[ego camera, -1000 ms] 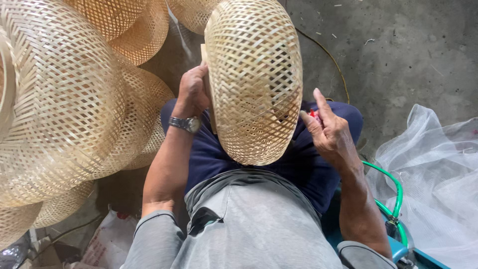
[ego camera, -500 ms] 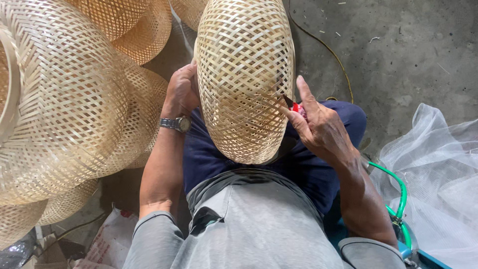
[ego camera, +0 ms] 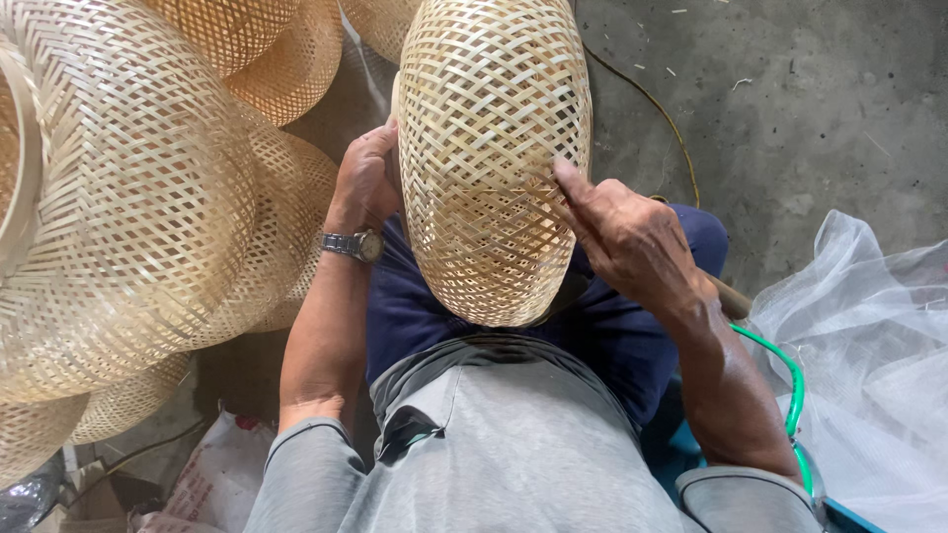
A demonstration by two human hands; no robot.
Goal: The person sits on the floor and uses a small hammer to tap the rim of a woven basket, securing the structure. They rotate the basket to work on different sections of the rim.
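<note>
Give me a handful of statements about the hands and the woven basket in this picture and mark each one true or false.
1. The left hand rests on the side of the tall oval woven bamboo basket. True.
2. The right hand is lifted clear of the basket. False: its fingertips press on the weave.
3. A metal wristwatch sits on the left wrist. True.
4. The basket lies flat on the grey concrete floor. False: it is propped over the person's lap.
5. More woven bamboo baskets are piled on the person's left. True.
</note>
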